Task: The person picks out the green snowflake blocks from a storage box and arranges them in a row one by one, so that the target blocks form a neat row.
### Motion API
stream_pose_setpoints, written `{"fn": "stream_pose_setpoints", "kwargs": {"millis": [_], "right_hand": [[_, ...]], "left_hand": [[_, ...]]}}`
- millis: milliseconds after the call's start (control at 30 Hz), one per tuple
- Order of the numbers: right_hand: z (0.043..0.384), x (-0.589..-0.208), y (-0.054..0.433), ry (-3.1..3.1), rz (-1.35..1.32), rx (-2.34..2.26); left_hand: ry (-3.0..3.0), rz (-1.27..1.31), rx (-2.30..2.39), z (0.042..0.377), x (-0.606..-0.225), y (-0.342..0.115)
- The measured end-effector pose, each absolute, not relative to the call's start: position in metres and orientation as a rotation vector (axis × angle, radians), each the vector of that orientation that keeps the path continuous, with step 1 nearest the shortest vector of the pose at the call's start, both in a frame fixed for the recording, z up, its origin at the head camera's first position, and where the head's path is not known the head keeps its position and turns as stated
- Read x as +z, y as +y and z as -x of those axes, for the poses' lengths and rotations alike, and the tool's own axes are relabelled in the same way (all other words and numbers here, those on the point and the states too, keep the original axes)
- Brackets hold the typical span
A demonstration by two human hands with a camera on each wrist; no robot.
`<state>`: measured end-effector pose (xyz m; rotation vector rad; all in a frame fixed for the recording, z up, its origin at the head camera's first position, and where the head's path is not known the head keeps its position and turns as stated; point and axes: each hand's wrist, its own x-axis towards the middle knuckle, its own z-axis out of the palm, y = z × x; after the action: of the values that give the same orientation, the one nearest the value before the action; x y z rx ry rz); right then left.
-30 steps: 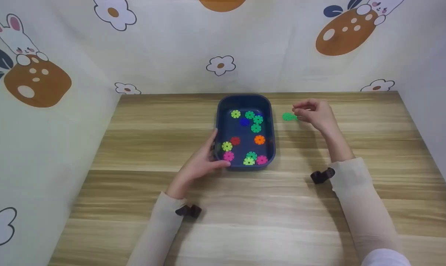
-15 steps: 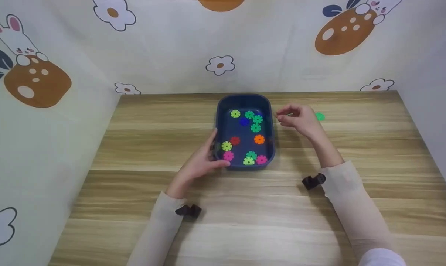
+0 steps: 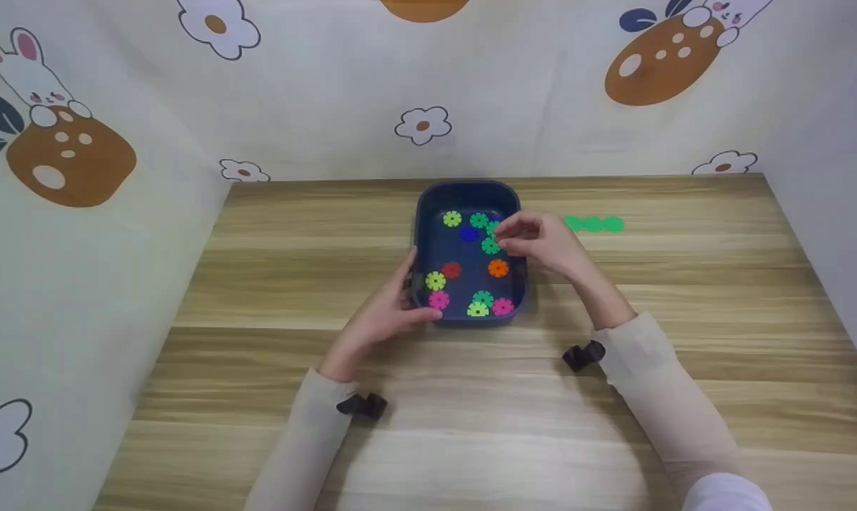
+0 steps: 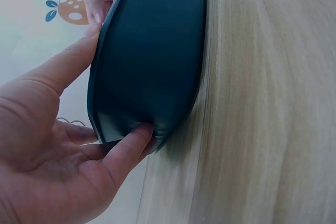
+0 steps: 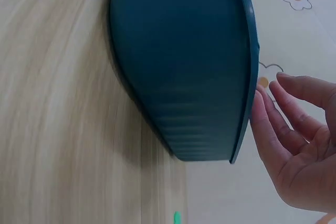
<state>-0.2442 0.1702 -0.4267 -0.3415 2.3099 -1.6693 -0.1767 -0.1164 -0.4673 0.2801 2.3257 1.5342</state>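
Note:
A dark blue rectangular bin stands on the table with several flower-shaped plastic discs inside, including a red disc and an orange disc. My left hand grips its near left corner; the left wrist view shows the thumb against the bin's wall and fingers over the rim. Over the bin's right side reaches my right hand, fingertips above green discs. Its thumb and fingers stand apart in the right wrist view, with no disc visible between them. A row of green discs lies right of the bin, partly hidden.
The wood-grain table runs back to a patterned cloth with rabbits and flowers. Black wrist cameras sit on both sleeves, the left camera and the right camera.
My right hand has moved left from the green row to above the bin, uncovering several green discs at the row's right end. My left hand and the bin have stayed put.

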Motion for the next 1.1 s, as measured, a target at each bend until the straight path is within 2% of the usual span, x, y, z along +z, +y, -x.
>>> {"fn": "stream_pose_setpoints", "kwargs": {"millis": [800,1100], "right_hand": [[0.232,-0.437,0.119,2.333,0.639,-1.081],[0.229,-0.446,0.112,2.327,0.595,-1.006]], "left_hand": [[2.336,-0.316,1.523,0.176,-0.467,-0.116],[2.285,-0.315,1.562,0.175,-0.464,-0.117]]}}
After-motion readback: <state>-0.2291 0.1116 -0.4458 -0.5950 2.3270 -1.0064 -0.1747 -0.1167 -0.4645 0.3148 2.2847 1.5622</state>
